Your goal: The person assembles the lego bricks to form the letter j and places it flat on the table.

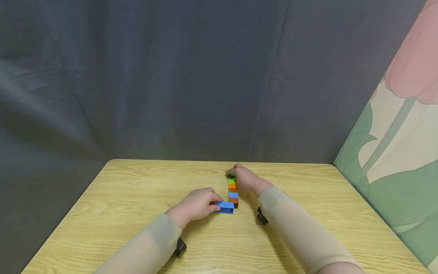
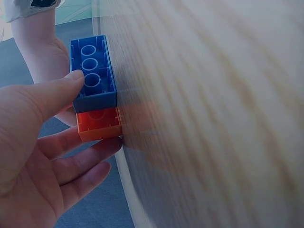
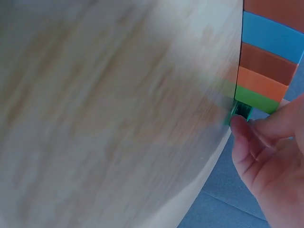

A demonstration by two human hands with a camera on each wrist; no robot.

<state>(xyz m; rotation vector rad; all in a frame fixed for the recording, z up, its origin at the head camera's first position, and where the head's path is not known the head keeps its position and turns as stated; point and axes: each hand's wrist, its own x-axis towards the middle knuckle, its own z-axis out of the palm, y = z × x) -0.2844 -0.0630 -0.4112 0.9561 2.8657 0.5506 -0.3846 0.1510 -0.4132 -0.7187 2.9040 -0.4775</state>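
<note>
My left hand holds a blue toy brick that lies on its side, hollow underside facing me. In the left wrist view, the thumb presses the blue brick's open face, and an orange brick sits against it, fingers beside it. The blue brick's right end is right at the near end of a row of bricks in brown, blue, orange and lime green. At the row's far end my right hand pinches a dark green see-through brick, partly hidden by the fingertips, close to the lime green brick.
The bricks and hands are on a light wooden table with rounded far corners. A dark grey curtain hangs behind it, and a flower-patterned cloth borders the right side. Each wrist wears a small black device.
</note>
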